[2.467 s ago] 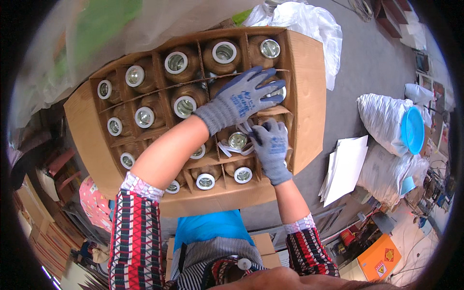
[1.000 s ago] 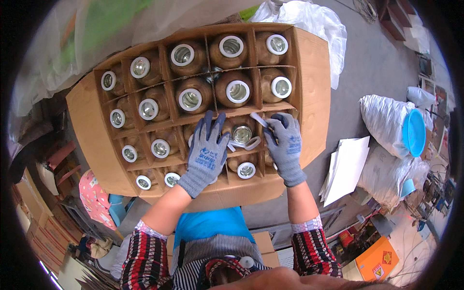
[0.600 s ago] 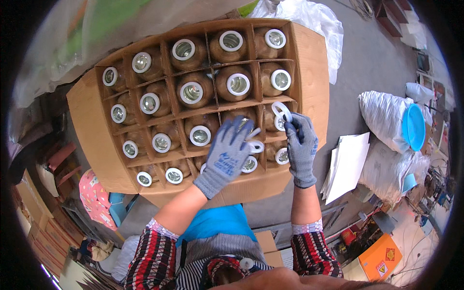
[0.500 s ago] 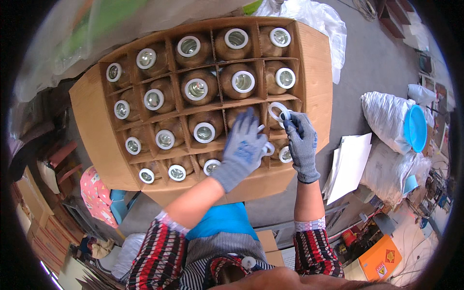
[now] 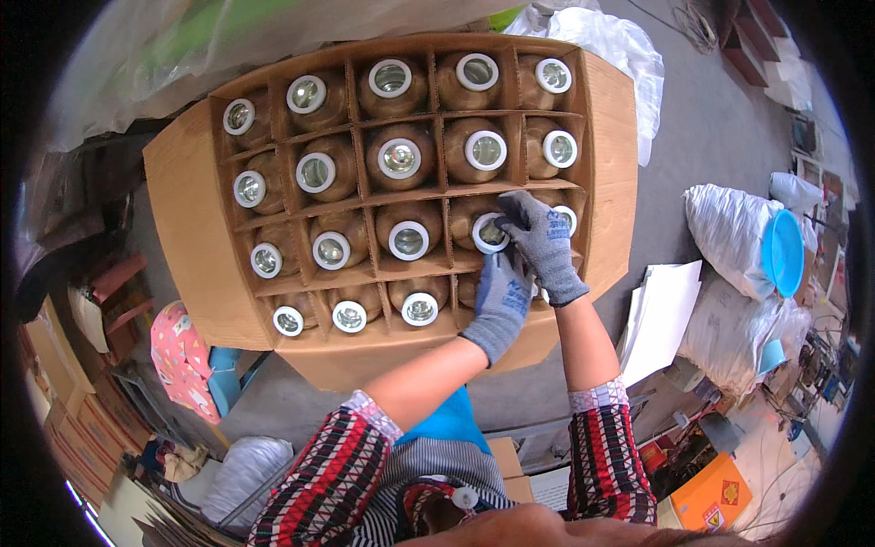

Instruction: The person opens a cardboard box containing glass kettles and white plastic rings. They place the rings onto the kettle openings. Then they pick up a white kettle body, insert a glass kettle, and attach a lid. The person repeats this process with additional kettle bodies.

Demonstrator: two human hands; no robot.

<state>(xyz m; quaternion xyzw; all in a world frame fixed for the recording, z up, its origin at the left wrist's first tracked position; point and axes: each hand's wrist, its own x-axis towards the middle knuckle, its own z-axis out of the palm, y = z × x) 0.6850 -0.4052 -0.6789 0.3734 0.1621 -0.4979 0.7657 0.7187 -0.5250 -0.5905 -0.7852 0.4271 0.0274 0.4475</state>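
Observation:
A cardboard box (image 5: 196,264) with dividers holds several brown jars with white-ringed lids, one per cell. Both my hands wear grey-blue gloves. My right hand (image 5: 545,244) reaches into the third row near the box's right side, and its fingertips pinch the white lid of a jar (image 5: 490,233). Just below it, my left hand (image 5: 503,301) lies over a cell in the bottom row and hides the jar there. Its fingertips are tucked under my right hand, so I cannot tell its grip.
White filled sacks (image 5: 729,232) with a blue bowl (image 5: 784,251) stand at the right. White sheets (image 5: 661,314) lie beside the box. Plastic bags (image 5: 606,36) sit behind it. A pink patterned item (image 5: 182,351) and stacked cardboard (image 5: 64,401) are at the left, an orange box (image 5: 711,497) at the lower right.
My left hand has moved from the middle cells to the right, down beside my right hand. My right hand has shifted slightly to a jar lid in the third row.

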